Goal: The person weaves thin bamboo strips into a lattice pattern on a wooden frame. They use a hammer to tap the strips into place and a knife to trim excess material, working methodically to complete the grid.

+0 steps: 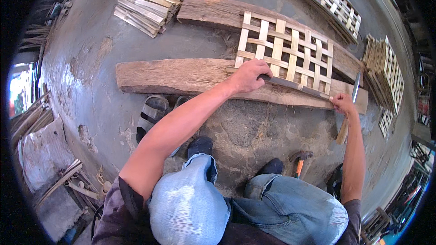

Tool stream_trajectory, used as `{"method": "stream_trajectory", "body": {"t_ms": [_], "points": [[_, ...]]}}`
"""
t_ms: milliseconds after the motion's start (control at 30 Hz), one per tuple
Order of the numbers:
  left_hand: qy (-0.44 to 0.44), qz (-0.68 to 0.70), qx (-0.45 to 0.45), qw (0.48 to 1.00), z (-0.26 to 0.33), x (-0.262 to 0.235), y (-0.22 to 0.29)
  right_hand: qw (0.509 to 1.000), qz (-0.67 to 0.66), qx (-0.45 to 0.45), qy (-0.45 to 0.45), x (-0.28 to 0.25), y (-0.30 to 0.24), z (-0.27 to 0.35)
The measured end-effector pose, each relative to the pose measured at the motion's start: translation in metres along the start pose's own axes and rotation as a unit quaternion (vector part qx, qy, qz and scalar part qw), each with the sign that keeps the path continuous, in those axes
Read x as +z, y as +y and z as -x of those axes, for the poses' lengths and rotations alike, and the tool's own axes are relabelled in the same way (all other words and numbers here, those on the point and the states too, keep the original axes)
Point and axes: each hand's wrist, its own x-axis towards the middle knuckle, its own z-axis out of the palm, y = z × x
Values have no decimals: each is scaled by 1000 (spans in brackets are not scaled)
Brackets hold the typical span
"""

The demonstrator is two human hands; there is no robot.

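A woven lattice panel of pale split-bamboo strips (pixel 278 47) lies across two thick wooden planks. My left hand (pixel 250 75) is closed at its near edge, gripping a narrow flat strip (pixel 286 83), dark grey along the middle and pale toward its right end. My right hand (pixel 344 103) pinches the near right corner, where the edge strip ends; its fingertips partly hide what is between them. Beside that hand is a long knife, its blade (pixel 356 86) pointing away over the near plank and its wooden handle (pixel 343 130) toward me. My right wrist partly covers it.
The near plank (pixel 159 73) and far plank (pixel 209 10) rest on the concrete floor. Bundled bamboo slats (pixel 147 9) lie at far left. Stacked lattice panels stand at far right (pixel 334 7) and right (pixel 386 75). A hammer (pixel 299 165) and sandals (pixel 153 111) are near my feet.
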Motion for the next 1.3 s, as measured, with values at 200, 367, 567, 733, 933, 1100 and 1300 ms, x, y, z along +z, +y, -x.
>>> {"method": "stream_trajectory", "body": {"t_ms": [200,367,567,733,933,1100,1300], "points": [[59,-93,8,994,6,9,15,999,34,25,-17,-7,-13,-1],[99,-173,-18,980,7,27,19,999,-24,29,-12,-8,-8,5],[101,-200,-18,974,8,24,23,999,-18,36,-15,-3,-13,6],[108,-160,5,981,10,19,17,998,-2,31,-48,-7,-17,11],[97,-182,-5,979,1,27,20,990,-141,-22,-6,-13,-11,39],[78,-195,-22,977,10,18,16,849,-156,-422,277,50,-113,194],[92,-194,-17,977,8,20,14,588,-306,-736,136,86,-172,302]]}}
